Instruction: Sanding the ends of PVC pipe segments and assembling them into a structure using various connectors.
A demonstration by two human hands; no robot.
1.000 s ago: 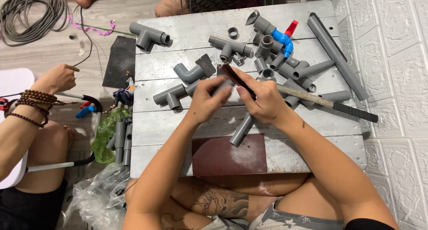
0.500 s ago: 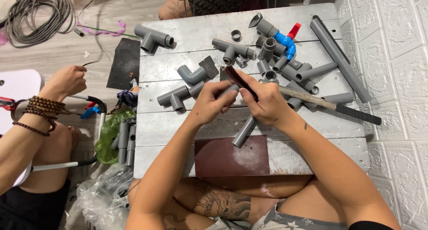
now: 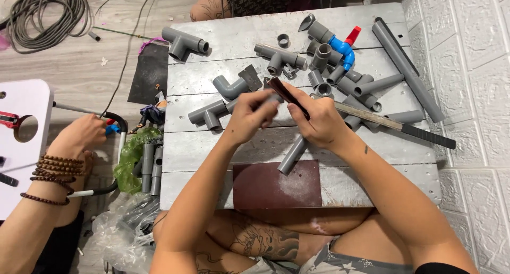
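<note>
My right hand (image 3: 320, 124) grips a short grey pipe (image 3: 291, 156) that slants down-left from the fist over the grey plank table (image 3: 212, 146). A dark reddish sandpaper strip (image 3: 285, 93) sticks up between the two hands. My left hand (image 3: 252, 116) is closed at the strip's lower end, fingertips next to the right hand. Where the pipe's upper end sits is hidden by the fingers.
A dark red sandpaper sheet (image 3: 276, 184) lies at the table's near edge. Grey tees (image 3: 186, 41), an elbow (image 3: 229, 87), a blue valve (image 3: 341, 45), a long pipe (image 3: 406, 69) and a flat file (image 3: 396, 125) crowd the far half. Another person's hand (image 3: 79, 138) is at left, beside a white stool (image 3: 21, 120).
My hands stay together over the table with the strip and pipe. The other person's hand at left has dropped lower, toward the black and white tubing.
</note>
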